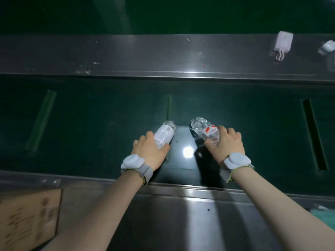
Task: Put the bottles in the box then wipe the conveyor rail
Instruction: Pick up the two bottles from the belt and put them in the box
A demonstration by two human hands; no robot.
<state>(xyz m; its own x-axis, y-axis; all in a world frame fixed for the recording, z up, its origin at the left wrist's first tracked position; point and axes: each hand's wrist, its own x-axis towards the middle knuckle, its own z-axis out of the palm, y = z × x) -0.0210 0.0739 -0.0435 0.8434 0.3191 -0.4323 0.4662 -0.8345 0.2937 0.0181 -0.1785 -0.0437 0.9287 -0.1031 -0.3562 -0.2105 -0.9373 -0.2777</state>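
Over the dark green conveyor belt, my left hand is closed around a clear bottle with a white label, its base pointing away from me. My right hand grips a second clear bottle with a red and white label, also base outward. Both bottles are tilted over the belt's middle. The near steel conveyor rail runs under my forearms. A flap of the cardboard box shows at the lower left.
The far steel rail crosses the upper view, with a small white device with cords and another white object at its right end. A green-white cloth-like thing peeks in at the right edge.
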